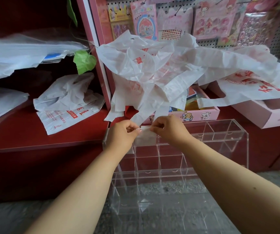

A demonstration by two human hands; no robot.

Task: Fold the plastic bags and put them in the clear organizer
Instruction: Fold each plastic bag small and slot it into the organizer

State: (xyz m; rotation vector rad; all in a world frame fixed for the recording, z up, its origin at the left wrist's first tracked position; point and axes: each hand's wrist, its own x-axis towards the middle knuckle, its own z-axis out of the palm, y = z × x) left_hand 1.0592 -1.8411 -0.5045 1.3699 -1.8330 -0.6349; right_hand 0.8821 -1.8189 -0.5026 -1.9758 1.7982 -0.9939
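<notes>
Both grips, left hand [125, 130] and right hand [165, 128], pinch a folded bag strip [145, 134] above the clear organizer [220, 132]; its loose plastic could spring open.

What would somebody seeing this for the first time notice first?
Probably the big heap of crumpled white plastic bags with red print, spilling across the pink boxes at centre. Just below it, the left hand and right hand pinch a narrow folded strip of white bag between them. Under the hands stands the clear acrylic organizer with square compartments on the grey floor.
</notes>
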